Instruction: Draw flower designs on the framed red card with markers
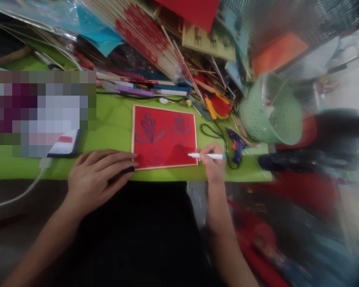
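A red board (164,135) with a pale wooden frame lies on the lime-green tabletop (113,127); dark flower outlines are drawn on it. My right hand (213,161) is closed round a white marker with a teal end (208,156), its tip at the board's lower right corner. My left hand (100,173) lies flat with fingers stretched out, its fingertips on the board's lower left corner. A small dark object (121,174) sits under that hand's fingers; I cannot make out what it is.
A blue hot glue gun (237,145) with a black cord (212,131) lies right of the board. A green plastic basket (269,111) stands further right. Sticks, pens and coloured paper (155,48) pile up behind. A phone (64,145) lies at the left.
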`<state>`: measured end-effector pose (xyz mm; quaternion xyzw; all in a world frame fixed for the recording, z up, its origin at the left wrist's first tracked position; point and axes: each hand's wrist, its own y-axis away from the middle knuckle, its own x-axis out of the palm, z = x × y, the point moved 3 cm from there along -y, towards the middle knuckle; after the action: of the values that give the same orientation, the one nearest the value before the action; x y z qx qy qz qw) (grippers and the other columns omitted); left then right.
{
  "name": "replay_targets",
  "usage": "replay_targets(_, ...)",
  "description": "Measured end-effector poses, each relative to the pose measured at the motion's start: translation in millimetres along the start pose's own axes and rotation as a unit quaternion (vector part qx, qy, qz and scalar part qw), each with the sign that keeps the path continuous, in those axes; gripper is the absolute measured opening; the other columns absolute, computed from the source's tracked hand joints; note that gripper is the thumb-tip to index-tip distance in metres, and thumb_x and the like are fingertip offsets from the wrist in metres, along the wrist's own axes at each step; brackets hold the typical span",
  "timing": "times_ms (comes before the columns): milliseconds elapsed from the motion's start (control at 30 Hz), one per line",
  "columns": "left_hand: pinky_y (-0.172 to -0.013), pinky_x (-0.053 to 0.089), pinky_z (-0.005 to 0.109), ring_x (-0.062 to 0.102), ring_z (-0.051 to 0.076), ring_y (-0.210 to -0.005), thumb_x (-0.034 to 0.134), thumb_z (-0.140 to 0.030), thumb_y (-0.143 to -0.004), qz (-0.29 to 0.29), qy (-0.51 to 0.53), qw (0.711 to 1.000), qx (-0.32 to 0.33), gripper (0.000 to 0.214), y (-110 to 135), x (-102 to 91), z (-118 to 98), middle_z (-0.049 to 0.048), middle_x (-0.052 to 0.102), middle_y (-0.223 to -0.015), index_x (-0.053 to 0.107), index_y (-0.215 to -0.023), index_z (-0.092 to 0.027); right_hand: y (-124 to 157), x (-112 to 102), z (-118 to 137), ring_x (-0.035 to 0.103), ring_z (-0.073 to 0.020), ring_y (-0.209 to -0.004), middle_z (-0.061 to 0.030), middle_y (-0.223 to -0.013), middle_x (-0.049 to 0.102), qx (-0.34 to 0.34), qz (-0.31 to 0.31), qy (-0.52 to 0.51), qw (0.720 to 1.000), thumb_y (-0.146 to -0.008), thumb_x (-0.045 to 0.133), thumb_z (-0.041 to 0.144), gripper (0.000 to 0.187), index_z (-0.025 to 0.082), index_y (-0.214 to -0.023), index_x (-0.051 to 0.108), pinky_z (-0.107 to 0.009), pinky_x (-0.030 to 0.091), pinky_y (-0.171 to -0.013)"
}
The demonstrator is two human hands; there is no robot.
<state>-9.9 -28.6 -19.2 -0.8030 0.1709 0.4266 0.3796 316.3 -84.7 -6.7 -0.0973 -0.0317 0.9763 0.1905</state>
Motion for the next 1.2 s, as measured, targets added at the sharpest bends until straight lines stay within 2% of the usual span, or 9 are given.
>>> replay_targets(233,-0.085,0.045,0.041,0.071,0.026,-0.102,0.064,-0.031,-0.102,-0.004,-0.002,1.0,-0.002,0.017,1.0,-0.4,1.1,-0.0002,0.083,-0.117,0.073,-0.116,-0.03,0.4,1.1,0.3,0.052,-0.013,-0.056,0.0077,-0.06,0.055,0.003,0.0,0.009,1.0,-0.084,0.073,0.026,0.011,0.026,-0.077,0.064,-0.044,0.065,-0.092)
replay_targets(433,-0.086,0.045,0.041,0.071,0.026,-0.103,0.063,-0.031,-0.102,-0.002,-0.007,1.0,0.002,0.018,1.1,-0.7,0.8,0.0005,0.082,-0.117,0.072,-0.117,-0.029,-0.3,1.5,2.9,0.053,-0.0129,-0.054,0.008,-0.059,0.057,-0.001,-0.005,0.019,1.0,-0.083,0.073,0.024,0.011,0.026,-0.077,0.064,-0.041,0.065,-0.086)
replay_targets(600,-0.084,0.045,0.041,0.071,0.027,-0.101,0.062,-0.031,-0.103,-0.006,-0.014,1.0,0.008,0.016,-0.7,0.0,-0.7,0.0,0.083,-0.116,0.071,-0.117,-0.029,0.4,1.7,2.2,0.052,-0.012,-0.054,0.0088,-0.059,0.057,-0.009,0.003,0.008,1.0,-0.084,0.074,0.023,0.011,0.026,-0.078,0.065,-0.04,0.064,-0.09)
replay_targets(700,-0.083,0.046,0.04,0.071,0.026,-0.101,0.063,-0.031,-0.103,-0.011,-0.016,1.0,0.01,0.017,-1.1,-0.2,-0.6,-0.0007,0.083,-0.116,0.07,-0.117,-0.03,1.1,0.3,0.5,0.057,-0.0129,-0.058,0.0084,-0.06,0.057,-0.009,0.0,0.021,1.0,-0.085,0.072,0.025,0.01,0.026,-0.078,0.065,-0.04,0.063,-0.091)
replay_targets(867,-0.084,0.047,0.041,0.071,0.026,-0.101,0.062,-0.032,-0.103,-0.011,-0.016,1.0,0.011,0.016,-0.6,-0.8,-0.4,0.0,0.083,-0.116,0.071,-0.116,-0.029,1.3,-3.4,-1.3,0.07,-0.0172,-0.071,0.006,-0.064,0.061,-0.013,-0.024,0.027,0.999,-0.082,0.072,0.025,0.01,0.025,-0.077,0.064,-0.038,0.064,-0.082)
replay_targets(1033,-0.086,0.047,0.04,0.072,0.025,-0.102,0.065,-0.031,-0.101,-0.002,-0.005,1.0,-0.005,0.017,0.3,-1.3,0.8,-0.0026,0.083,-0.117,0.071,-0.116,-0.032,1.5,-2.8,-0.4,0.069,-0.0176,-0.07,0.0065,-0.061,0.058,-0.008,-0.014,0.025,1.0,-0.083,0.071,0.025,0.01,0.026,-0.076,0.064,-0.04,0.064,-0.086)
replay_targets(1200,-0.084,0.047,0.043,0.073,0.028,-0.103,0.066,-0.029,-0.099,0.004,0.006,1.0,-0.012,0.019,1.0,-0.5,1.3,0.0001,0.083,-0.118,0.074,-0.117,-0.031,1.2,-1.8,1.4,0.067,-0.018,-0.069,0.0057,-0.061,0.058,0.001,-0.015,0.033,0.999,-0.082,0.071,0.026,0.011,0.026,-0.075,0.063,-0.04,0.063,-0.085)
